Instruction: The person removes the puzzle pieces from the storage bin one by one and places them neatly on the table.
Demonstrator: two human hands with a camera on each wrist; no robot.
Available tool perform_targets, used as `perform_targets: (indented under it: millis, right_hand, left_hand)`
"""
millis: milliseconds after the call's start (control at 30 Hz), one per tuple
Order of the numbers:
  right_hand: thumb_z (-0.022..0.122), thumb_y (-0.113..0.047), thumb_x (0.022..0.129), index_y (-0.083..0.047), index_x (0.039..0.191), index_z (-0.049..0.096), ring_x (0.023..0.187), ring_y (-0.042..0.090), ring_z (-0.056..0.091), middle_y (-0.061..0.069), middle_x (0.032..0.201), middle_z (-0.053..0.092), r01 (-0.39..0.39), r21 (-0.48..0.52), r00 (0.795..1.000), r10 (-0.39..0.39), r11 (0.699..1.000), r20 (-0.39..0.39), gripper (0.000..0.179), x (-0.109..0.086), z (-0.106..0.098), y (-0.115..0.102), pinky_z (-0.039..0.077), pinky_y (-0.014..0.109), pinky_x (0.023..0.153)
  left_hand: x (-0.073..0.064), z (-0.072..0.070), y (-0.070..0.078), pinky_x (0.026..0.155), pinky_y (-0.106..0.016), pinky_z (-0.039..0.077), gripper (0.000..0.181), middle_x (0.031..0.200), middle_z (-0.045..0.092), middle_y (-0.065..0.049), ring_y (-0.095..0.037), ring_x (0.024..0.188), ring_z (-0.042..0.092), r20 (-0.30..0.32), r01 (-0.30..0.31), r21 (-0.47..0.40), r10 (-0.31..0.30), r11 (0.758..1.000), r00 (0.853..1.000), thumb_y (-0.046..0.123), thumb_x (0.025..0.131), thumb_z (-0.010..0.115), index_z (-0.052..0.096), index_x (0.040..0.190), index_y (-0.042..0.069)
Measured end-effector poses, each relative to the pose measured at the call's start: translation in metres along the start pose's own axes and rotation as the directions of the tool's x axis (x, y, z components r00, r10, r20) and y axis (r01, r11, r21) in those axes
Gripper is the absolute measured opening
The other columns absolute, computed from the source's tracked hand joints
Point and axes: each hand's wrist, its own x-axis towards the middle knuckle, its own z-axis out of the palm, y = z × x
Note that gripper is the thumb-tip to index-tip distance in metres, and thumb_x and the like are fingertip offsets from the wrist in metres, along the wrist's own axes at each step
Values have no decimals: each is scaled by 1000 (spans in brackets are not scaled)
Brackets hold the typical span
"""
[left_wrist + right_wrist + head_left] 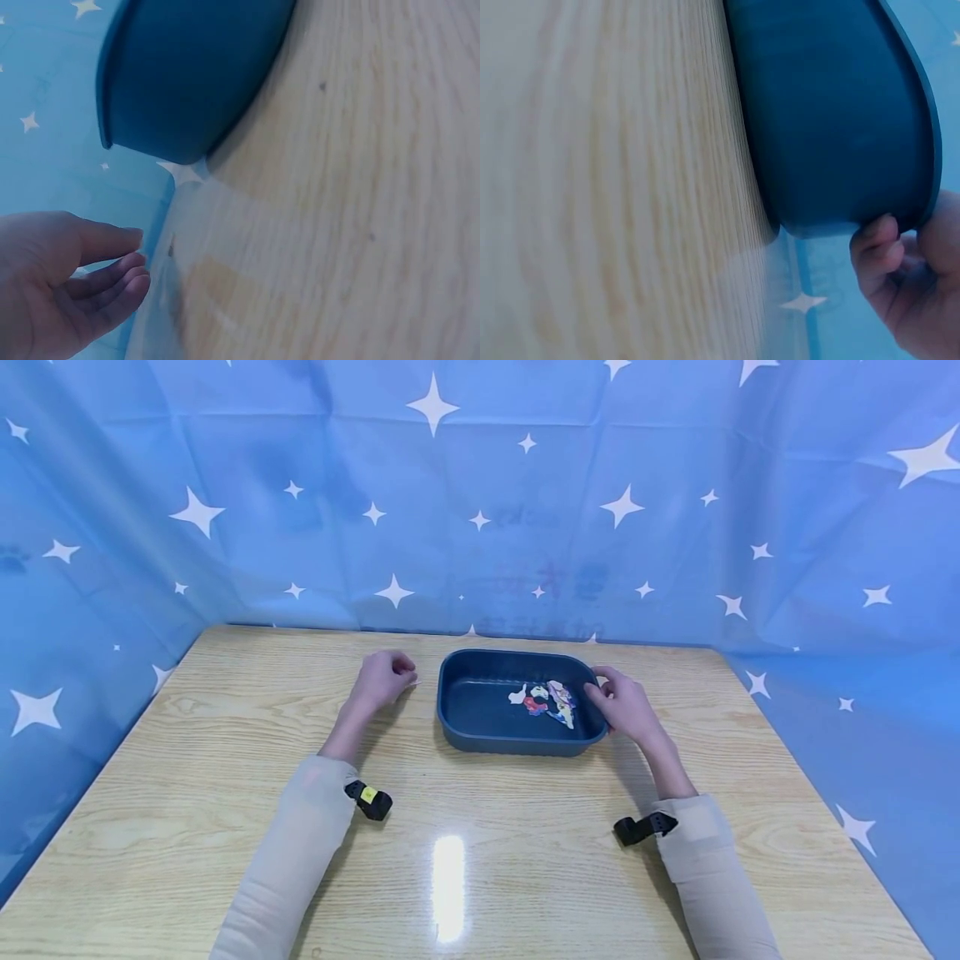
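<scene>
A dark blue oblong plastic box (487, 744) stands on the table. Inside it, toward its right side, lie several small colourful flat cut-out pieces (561, 697). My right hand (628, 703) grips the box's right end, the thumb over the rim and the fingers bent against the outer wall. My left hand (384, 679) is apart from the box, off its left end; its fingers are bent, the thumb close to the fingertips. A tiny white sliver (417, 682) shows beside those fingertips in the head view. No held thing shows in the left wrist view.
The wooden table (225, 760) has a bright light reflection (448, 885) in front of the box. A blue curtain (480, 468) with white stars hangs behind the table and at both sides. Black wrist cameras (369, 799) sit on both sleeves.
</scene>
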Motion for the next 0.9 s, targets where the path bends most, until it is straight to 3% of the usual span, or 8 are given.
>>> perform_targets:
  millis: [467,900]
  right_hand:
    - [55,-17,104,5,139,51,42,36,58,18,75,61,2,8,1000,-2,1000,6,41,0,0,1,45,34,39]
    - [55,-16,105,5,140,50,43,36,58,21,77,61,-8,13,1000,8,1000,9,42,0,0,1,46,33,40]
  left_hand:
    - [-2,3,42,82,-36,52,12,92,69,-15,-27,87,64,-75,-139,-102,131,985,989,6,96,66,70,101,-3]
    - [-9,22,75,82,-35,53,14,95,70,-12,-25,88,65,-9,-223,-186,226,957,974,10,97,66,70,106,0]
